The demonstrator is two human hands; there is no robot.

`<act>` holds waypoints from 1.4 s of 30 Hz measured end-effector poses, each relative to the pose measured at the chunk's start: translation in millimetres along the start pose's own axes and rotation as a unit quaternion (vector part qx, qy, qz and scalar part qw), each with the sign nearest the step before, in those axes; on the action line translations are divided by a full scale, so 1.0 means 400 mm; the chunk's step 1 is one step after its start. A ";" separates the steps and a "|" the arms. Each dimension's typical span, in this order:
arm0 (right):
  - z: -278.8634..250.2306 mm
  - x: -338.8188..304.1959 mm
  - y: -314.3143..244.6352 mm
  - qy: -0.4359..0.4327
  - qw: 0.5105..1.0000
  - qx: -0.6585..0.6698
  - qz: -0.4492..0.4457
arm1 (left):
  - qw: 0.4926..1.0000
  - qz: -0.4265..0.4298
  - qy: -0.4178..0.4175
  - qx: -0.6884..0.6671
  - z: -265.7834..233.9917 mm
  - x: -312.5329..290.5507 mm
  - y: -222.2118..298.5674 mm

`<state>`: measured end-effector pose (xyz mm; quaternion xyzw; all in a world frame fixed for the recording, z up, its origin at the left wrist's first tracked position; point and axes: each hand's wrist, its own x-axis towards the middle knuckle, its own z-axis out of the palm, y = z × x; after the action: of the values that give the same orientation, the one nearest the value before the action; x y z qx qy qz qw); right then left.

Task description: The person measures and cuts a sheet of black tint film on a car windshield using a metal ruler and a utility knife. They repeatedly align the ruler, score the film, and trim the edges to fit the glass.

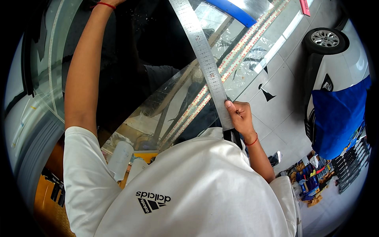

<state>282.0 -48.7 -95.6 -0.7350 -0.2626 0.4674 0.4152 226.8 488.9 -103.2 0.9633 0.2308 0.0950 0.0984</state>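
- Across the glass tabletop [140, 127], the steel ruler [205, 55] slants, lying over red-marked strips [241, 44], with a dark sheet [118, 71] to its left.
- The right hand [241, 118] grips the ruler's near end, thumb on top.
- The left hand [117, 2] is mostly cut off at the top; I cannot tell its state.

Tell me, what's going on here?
A person in a white shirt grips the near end of a long metal ruler with the right hand, thumb on top. The ruler stretches away over a glass tabletop, beside a glossy black area. The left arm reaches far forward, its hand mostly out of the picture. A white car stands off to the right.
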 end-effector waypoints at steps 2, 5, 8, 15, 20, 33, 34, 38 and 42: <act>-0.001 0.001 0.002 0.001 1.000 -0.003 0.002 | 1.000 -0.001 0.000 0.002 -0.002 0.002 0.004; -0.002 0.003 -0.002 0.000 1.000 -0.003 -0.002 | 1.000 -0.003 0.001 0.007 -0.003 0.000 0.007; -0.002 0.004 0.002 -0.002 1.000 0.003 0.001 | 1.000 -0.002 0.000 0.006 -0.003 0.001 0.007; -0.005 0.002 0.003 -0.007 1.000 -0.006 0.004 | 1.000 -0.004 0.000 0.013 -0.003 0.003 0.007; -0.003 0.016 -0.030 -0.006 0.999 0.022 0.025 | 1.000 -0.009 0.007 0.004 -0.018 0.009 0.004; -0.005 0.003 -0.007 -0.011 1.000 0.020 0.009 | 0.998 0.029 0.059 0.003 0.015 -0.014 0.004; -0.004 0.003 -0.008 -0.008 1.000 0.020 0.004 | 0.998 0.024 0.058 0.002 0.016 -0.014 0.009; -0.004 0.005 -0.018 -0.004 1.000 0.022 0.001 | 0.998 0.026 0.058 -0.006 0.012 -0.006 0.010; -0.004 0.003 -0.013 -0.005 1.000 0.023 0.003 | 0.998 0.016 0.054 -0.017 0.014 -0.006 0.012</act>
<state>284.0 -45.6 -91.6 -0.7236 -0.2510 0.4785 0.4294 228.2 482.9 -107.8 0.9586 0.2185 0.1524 0.1002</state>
